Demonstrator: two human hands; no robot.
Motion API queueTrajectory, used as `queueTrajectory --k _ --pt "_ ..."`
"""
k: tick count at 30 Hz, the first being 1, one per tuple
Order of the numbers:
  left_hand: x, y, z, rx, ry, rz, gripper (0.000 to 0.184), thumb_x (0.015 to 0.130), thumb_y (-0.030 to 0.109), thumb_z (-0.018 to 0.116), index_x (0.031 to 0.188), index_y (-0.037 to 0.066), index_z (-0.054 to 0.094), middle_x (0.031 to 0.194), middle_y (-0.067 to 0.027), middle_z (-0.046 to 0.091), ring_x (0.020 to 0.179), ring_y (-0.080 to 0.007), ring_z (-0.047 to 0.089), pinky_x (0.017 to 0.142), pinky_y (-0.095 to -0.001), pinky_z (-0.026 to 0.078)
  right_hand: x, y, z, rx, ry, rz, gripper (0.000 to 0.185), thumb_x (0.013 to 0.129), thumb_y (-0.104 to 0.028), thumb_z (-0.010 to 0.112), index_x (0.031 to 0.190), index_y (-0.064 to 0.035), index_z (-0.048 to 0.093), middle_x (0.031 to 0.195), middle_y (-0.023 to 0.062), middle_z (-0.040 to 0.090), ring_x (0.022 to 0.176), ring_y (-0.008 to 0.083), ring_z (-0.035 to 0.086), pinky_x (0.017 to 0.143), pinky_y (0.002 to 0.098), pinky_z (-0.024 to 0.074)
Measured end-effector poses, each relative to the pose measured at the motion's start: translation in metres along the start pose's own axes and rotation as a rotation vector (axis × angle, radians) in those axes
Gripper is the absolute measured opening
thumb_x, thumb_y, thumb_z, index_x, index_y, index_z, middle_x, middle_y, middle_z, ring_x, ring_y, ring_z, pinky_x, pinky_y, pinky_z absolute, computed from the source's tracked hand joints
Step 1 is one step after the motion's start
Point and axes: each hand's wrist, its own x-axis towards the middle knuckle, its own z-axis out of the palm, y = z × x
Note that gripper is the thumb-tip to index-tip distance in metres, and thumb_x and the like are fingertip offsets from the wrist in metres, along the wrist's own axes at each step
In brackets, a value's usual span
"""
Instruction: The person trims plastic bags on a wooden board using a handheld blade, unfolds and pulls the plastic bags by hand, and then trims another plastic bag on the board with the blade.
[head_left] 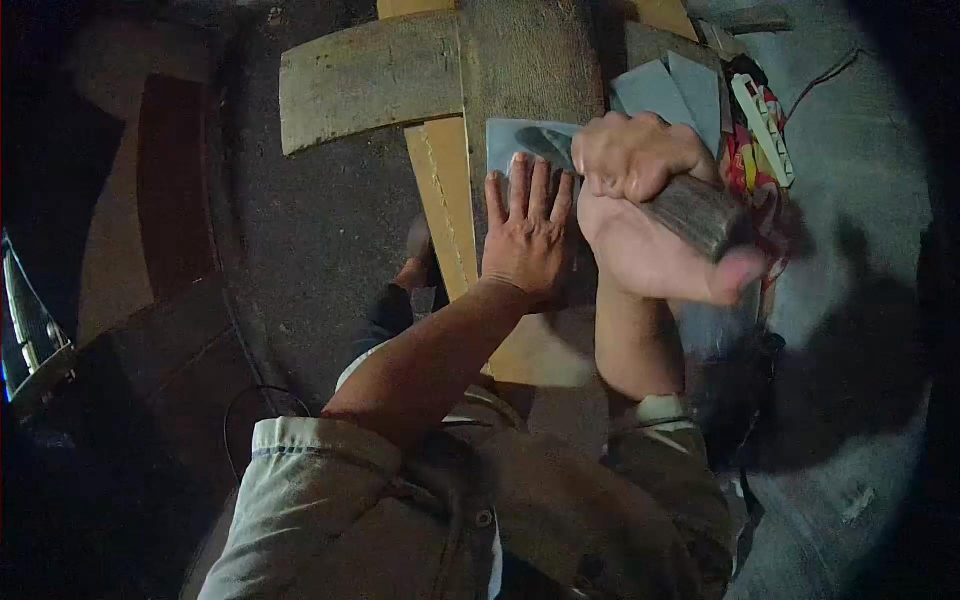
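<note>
My left hand lies flat with its fingers spread, the fingertips pressing on a pale grey sheet. Just right of it, my right hand is closed in a fist around a tool with a thick, worn wooden handle. The handle's butt end sticks out toward the lower right. A dark, rounded shape over the sheet, left of the fist, looks like the tool's blade, but I cannot tell for certain. Under the sheet runs a worn wooden board.
A curved board extends left, and a tan strip lies beneath. More pale sheets lie at the upper right, beside a white power strip and red and yellow items. A thin cable runs along the left.
</note>
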Motion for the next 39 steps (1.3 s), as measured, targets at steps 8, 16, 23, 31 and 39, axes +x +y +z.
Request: queueTrajectory --k 8,16,23,31,39 --pt "-0.002 -0.002 0.000 -0.039 -0.027 0.006 0.063 0.086 0.032 0.044 0.142 0.006 0.033 0.148 -0.0216 0.024 0.139 -0.0419 0.018 0.109 -0.0619 0.009 0.001 0.025 0.005 -0.073 0.092 0.018 0.084 0.067 -0.087 0.041 0.076 -0.0036 0.047 0.070 0.0078 0.045 0.061 0.0194 0.040 0.062 0.0353 0.0338" --pt "0.000 0.000 -0.002 -0.015 0.006 -0.002 0.064 0.084 0.030 0.047 0.141 0.004 0.033 0.147 -0.0213 0.027 0.139 -0.0413 0.018 0.109 -0.0613 0.011 0.004 0.016 -0.013 -0.096 0.068 -0.031 0.085 0.071 -0.083 0.042 0.077 0.0017 0.048 0.070 0.0099 0.047 0.065 0.0208 0.044 0.063 0.0327 0.0361" --pt "0.001 0.002 0.000 -0.029 0.031 -0.004 0.063 0.088 0.032 0.046 0.143 0.006 0.030 0.146 -0.0226 0.026 0.137 -0.0433 0.020 0.108 -0.0633 0.010 -0.005 0.004 -0.021 -0.083 0.164 -0.030 0.084 0.071 -0.080 0.045 0.078 0.0030 0.048 0.070 0.0091 0.044 0.065 0.0196 0.040 0.063 0.0324 0.0345" --pt "0.003 0.002 0.000 -0.003 0.005 -0.012 0.060 0.088 0.032 0.044 0.141 0.007 0.034 0.146 -0.0212 0.027 0.137 -0.0431 0.019 0.109 -0.0624 0.007 -0.002 -0.003 -0.039 0.014 0.111 -0.073 0.080 0.074 -0.079 0.043 0.074 0.0005 0.047 0.069 0.0090 0.044 0.064 0.0188 0.040 0.059 0.0299 0.0343" --pt "0.000 0.001 0.000 -0.011 -0.006 0.008 0.062 0.086 0.035 0.045 0.139 0.006 0.036 0.144 -0.0196 0.030 0.137 -0.0427 0.018 0.109 -0.0622 0.008 -0.004 -0.003 0.002 -0.032 0.082 -0.036 0.084 0.069 -0.086 0.040 0.078 -0.0028 0.048 0.072 0.0086 0.045 0.063 0.0194 0.041 0.063 0.0337 0.0341"
